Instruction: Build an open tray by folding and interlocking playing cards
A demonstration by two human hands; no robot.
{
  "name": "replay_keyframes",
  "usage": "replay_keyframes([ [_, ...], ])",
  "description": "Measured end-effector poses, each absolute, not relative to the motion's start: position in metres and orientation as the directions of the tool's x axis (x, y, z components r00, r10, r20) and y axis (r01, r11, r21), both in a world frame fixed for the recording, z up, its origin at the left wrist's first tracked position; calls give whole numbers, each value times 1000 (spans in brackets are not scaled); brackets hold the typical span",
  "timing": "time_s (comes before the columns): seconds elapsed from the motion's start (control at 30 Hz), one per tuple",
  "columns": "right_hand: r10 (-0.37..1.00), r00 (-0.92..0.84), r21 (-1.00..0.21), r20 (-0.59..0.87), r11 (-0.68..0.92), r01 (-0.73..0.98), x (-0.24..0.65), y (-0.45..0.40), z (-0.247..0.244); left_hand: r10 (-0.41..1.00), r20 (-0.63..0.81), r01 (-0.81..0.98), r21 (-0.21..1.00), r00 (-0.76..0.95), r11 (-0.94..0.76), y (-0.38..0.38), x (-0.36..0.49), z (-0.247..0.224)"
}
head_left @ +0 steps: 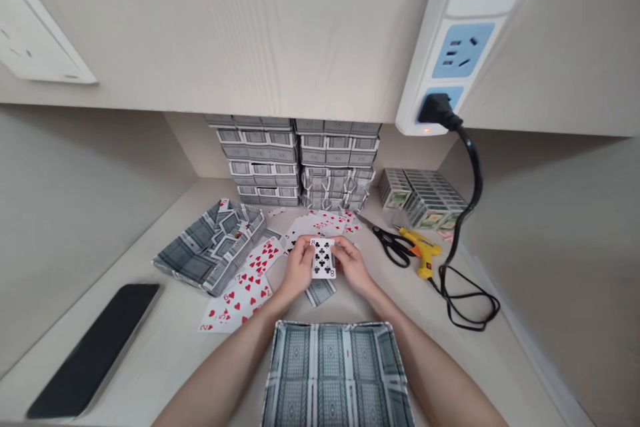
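Between my left hand (299, 263) and my right hand (352, 263) is a playing card (323, 259), an eight of clubs held face up. Each hand pinches one side of it with the thumb on top. Whether more cards lie under it I cannot tell. Below the hands a face-down card (320, 292) rests on the table. Close to my body, between my forearms, sits a box made of playing cards (340, 363), its patterned backs showing. Loose face-up heart cards (245, 297) spread to the left, and more cards (325, 221) lie behind the hands.
At left are an open card-made tray (190, 267) with cards inside and a black phone (95, 350). Stacked card boxes (265, 167) stand behind. To the right lie black scissors (393, 245), a yellow glue gun (424, 255) with its cord, and packed card decks (425, 197). A power strip (453, 57) hangs above.
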State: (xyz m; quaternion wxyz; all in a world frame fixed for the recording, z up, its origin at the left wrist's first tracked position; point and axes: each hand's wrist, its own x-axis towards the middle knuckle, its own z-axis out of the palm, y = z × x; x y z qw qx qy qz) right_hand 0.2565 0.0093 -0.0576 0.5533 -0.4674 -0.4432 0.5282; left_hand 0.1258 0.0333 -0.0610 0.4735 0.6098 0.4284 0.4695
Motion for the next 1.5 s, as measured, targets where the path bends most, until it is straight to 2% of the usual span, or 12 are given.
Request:
replay_keyframes([
  [0.27,998,67,-988,-2,9,-155,259,10,-61,974,131,68,987,182,-146,34,126,-57],
  [0.57,995,99,-967,-7,18,-254,257,7,-58,979,57,18,998,197,-62,33,125,-47],
  [0.67,997,17,-931,-75,-64,-358,256,5,-55,984,13,-3,1000,180,-13,32,124,-43],
  [0.83,970,-175,-871,-168,-230,-434,258,6,-46,989,76,2,997,126,-77,32,123,-42],
  [0.97,953,-190,-898,-234,-287,-335,258,6,-44,978,132,73,987,160,-145,31,123,-43],
  [1.17,988,-123,-982,-98,-116,-146,258,5,-50,954,187,112,969,236,-218,30,123,-42],
  [1.23,991,-110,-991,-77,-88,-105,259,6,-51,945,196,77,972,261,-223,30,121,-43],
  [1.37,996,-78,-996,-43,-49,-73,261,7,-54,929,161,-18,986,333,-165,30,120,-45],
  [1.5,994,-106,-999,-38,-41,-31,261,7,-55,940,117,113,981,319,-161,30,121,-44],
])
